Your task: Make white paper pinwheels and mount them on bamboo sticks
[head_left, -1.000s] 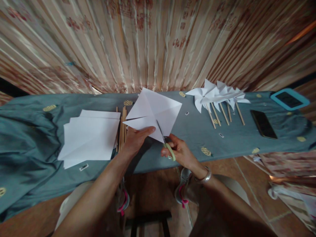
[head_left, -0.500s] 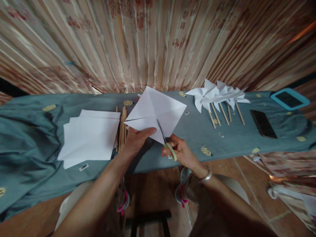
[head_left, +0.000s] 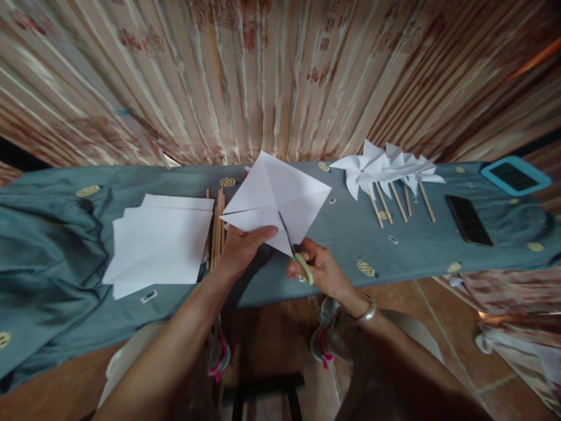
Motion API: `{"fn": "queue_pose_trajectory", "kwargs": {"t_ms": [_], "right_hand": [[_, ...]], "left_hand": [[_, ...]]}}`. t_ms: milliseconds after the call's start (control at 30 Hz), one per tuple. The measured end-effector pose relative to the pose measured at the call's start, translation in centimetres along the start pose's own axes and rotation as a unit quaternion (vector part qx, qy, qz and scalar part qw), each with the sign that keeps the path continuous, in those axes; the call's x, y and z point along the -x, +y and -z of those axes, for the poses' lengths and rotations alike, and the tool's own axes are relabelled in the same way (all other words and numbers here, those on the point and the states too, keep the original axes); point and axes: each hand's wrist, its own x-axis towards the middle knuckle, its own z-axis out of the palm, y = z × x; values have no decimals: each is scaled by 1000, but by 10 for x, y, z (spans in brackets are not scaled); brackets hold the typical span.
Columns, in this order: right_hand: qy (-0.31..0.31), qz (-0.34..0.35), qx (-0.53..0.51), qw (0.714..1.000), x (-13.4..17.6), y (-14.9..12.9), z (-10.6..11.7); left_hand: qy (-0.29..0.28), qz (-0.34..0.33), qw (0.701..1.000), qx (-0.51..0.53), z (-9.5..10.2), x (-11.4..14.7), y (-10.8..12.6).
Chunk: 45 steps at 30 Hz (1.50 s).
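Note:
A square sheet of white paper point(head_left: 289, 184) is held above the table, one corner toward me, with fold lines crossing near its middle. A slit runs inward from its left corner. My left hand point(head_left: 243, 248) pinches the sheet's lower left side, thumb on top and fingers hidden beneath. My right hand point(head_left: 319, 264) grips scissors point(head_left: 304, 269) by their pale green handles. Their dark blade lies over the paper, running from the near corner toward the middle; the other blade is hidden.
Stacked white sheets point(head_left: 162, 240) lie at left beside several wooden sticks point(head_left: 217, 225). Finished paper pinwheels point(head_left: 377, 166) on sticks rest at right. Beyond them are a black phone point(head_left: 468, 219) and a blue-framed device point(head_left: 515, 175). A green-grey cloth point(head_left: 350, 245) covers the table; a curtain point(head_left: 280, 76) hangs behind.

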Motion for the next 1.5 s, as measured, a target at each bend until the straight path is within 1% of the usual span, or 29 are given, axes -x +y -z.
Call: {"fn": "queue_pose_trajectory", "kwargs": {"t_ms": [267,533,767,867,1500], "right_hand": [[-1,-1,-5,1000,-1,0,0],[3,6,7,1000,-1,4,1],[6,0,10,1000,-1,2,0],[5,-1,9,1000,-1,1,0],[7,-2,-10,1000,-2,3,-1]], "left_hand": [[-5,-2,1000,0,1,0,-2],[4,7,1000,8,-1,1,1],[-2,3,1000,12,0,0,-3],[-3,11,1000,11,0,0,-3],[14,27,999,26,-1,0,-2]]}}
